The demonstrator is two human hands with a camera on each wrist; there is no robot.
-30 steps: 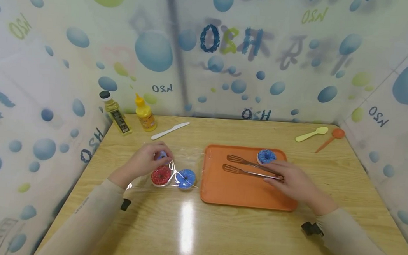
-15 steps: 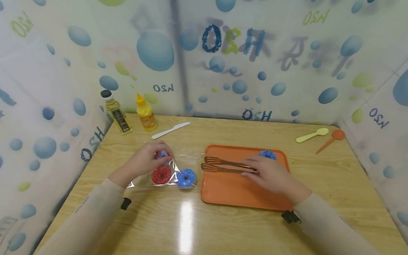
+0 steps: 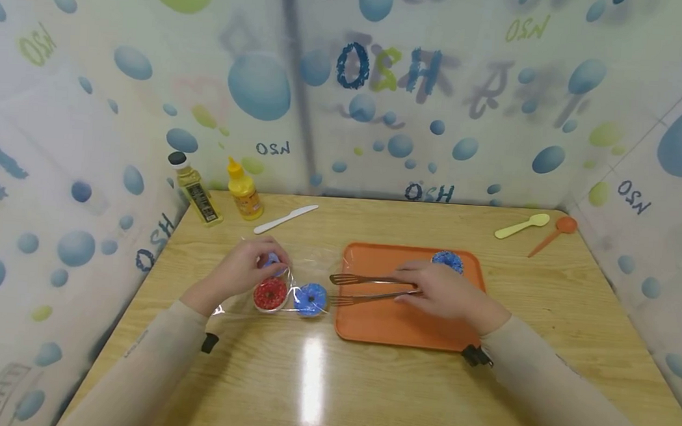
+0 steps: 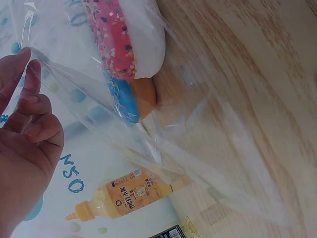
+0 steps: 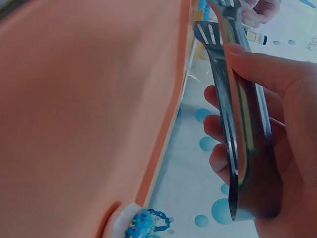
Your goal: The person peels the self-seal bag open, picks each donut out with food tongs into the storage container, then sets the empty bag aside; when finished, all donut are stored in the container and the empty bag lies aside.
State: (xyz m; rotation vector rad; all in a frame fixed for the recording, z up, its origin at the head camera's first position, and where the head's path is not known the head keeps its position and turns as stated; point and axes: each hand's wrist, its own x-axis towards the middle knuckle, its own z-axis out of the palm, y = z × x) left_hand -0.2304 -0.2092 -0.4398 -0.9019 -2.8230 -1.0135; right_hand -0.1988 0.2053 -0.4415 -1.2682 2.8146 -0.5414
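My left hand (image 3: 242,265) pinches the edge of a clear plastic bag (image 4: 198,158), thumb against forefinger. Inside or under the film lie a red sprinkled donut (image 3: 269,294) and a blue donut (image 3: 310,300); which of the two, I cannot tell. Another blue donut (image 3: 272,259) is partly hidden by the left hand. Metal tongs (image 5: 245,129) are held in my right hand (image 3: 450,294) above the tray's left part, their arms spread. In the head view, their slotted ends are near the bag's right side and the blue donut. Nothing is between them.
An orange tray (image 3: 404,331) carries one dark blue sprinkled donut (image 3: 447,261) at its back right. Behind the bag stand an oil bottle (image 3: 198,194) and a yellow squeeze bottle (image 3: 244,194), beside a white knife (image 3: 284,219). Yellow (image 3: 522,225) and orange spoons (image 3: 553,236) lie back right.
My right hand has carried the tongs left across the tray toward the bag. Their arms, closer together half a second ago, have spread apart. The left hand has stayed in place.
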